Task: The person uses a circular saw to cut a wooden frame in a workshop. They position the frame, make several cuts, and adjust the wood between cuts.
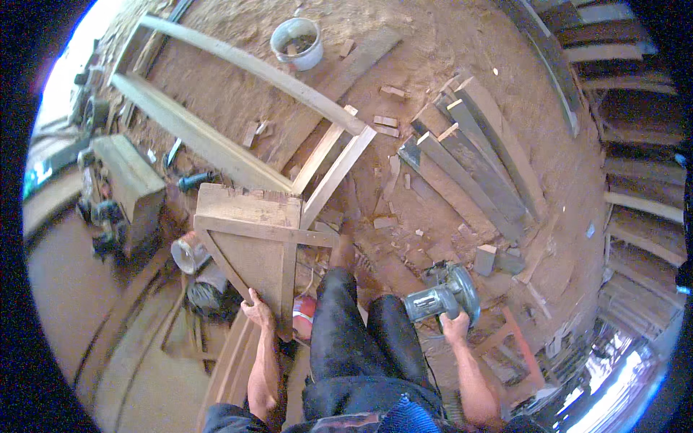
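Observation:
My right hand (455, 327) is wrapped round the handle of a grey-green circular saw (427, 303), held out to the right of my knee. Its blade guard (464, 290) faces away from my legs. My left hand (258, 312) grips the lower left edge of a framed wooden panel (253, 256) with a slanting side rail. A rough-edged board (249, 208) sits across the panel's far end. Just beyond, a long rectangular wooden frame (245, 61) stretches away to the far left.
Several dark planks (473, 155) lie stacked on the dirt floor at right. A white bucket (297, 43) with scraps stands at the back. Small wood offcuts (386, 123) are scattered about. A heavy timber block (128, 177) and a white can (189, 252) are at left.

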{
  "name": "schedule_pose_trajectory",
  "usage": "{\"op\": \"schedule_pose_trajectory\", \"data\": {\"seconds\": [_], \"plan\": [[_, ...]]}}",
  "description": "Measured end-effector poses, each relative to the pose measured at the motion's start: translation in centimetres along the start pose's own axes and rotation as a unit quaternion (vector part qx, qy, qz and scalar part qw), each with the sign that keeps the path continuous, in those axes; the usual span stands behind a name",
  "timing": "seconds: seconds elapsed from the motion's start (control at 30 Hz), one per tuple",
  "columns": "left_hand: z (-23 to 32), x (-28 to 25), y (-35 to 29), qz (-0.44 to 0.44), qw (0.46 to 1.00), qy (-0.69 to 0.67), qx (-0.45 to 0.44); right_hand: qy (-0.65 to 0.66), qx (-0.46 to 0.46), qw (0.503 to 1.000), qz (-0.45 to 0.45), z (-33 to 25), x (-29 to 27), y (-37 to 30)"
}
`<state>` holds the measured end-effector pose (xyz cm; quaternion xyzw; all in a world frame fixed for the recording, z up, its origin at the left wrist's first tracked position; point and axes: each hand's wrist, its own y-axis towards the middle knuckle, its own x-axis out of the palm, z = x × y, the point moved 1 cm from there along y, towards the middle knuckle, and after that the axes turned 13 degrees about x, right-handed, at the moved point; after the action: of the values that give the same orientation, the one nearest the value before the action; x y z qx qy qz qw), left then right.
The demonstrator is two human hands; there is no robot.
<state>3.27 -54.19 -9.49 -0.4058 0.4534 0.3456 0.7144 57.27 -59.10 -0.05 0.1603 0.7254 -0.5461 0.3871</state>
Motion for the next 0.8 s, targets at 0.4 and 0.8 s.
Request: {"op": "schedule_pose_trajectory", "data": {"seconds": [0.4, 0.8], "plan": [[-7.6, -4.6, -8.7, 0.016, 0.994, -0.001, -0.111, 0.158, 0.066, 0.985, -0.021, 13.1, 0.0, 1.0], [6.3, -2.3, -3.5, -0.051, 0.989, -0.115, 0.076, 0.158, -0.011, 0.987, -0.024, 10.2, 0.2, -0.1]]}}
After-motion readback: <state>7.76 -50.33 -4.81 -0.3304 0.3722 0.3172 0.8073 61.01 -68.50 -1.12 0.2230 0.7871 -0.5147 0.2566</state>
